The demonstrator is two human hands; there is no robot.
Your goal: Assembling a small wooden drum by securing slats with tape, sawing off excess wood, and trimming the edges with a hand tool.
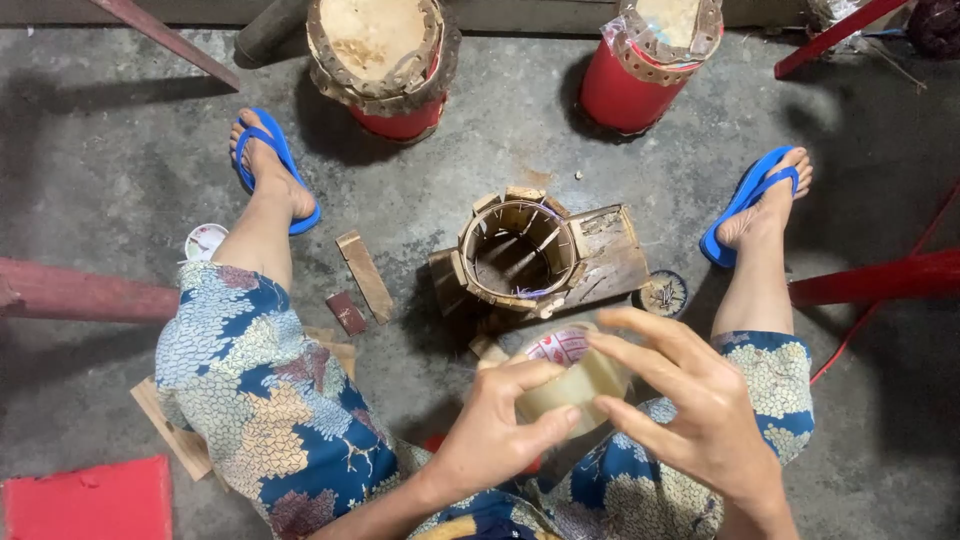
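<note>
- The left hand (pixel 497 432) is gripping a roll of clear tape (pixel 572 378) from below, thumb and fingers curled closed around its rim.
- The right hand (pixel 690 400) is resting on the far side of the roll with fingers spread and half open, fingertips pressing its edge rather than clasping it.
- The roll is hovering above the person's lap, just nearer the body than the small wooden drum frame (pixel 522 255), which is standing upright on the floor between the feet.
- A fair judgement: feeling round the roll's rim with a fingertip while the other hand is steadying it would be the surest way to find the loose tape end; whether that end is already lifted cannot be told.
- Beyond the frame, two red drum bodies (pixel 388 60) are standing near the wall.
- Left of the frame, a flat wood strip (pixel 364 275) and a dark red chip (pixel 346 312) are lying on the floor.
- Right of the frame, a small round lid (pixel 664 293) is lying flat.
- The bare concrete floor (pixel 120 190) is looking grey, stained and dusty, with red legs of furniture crossing its edges.
</note>
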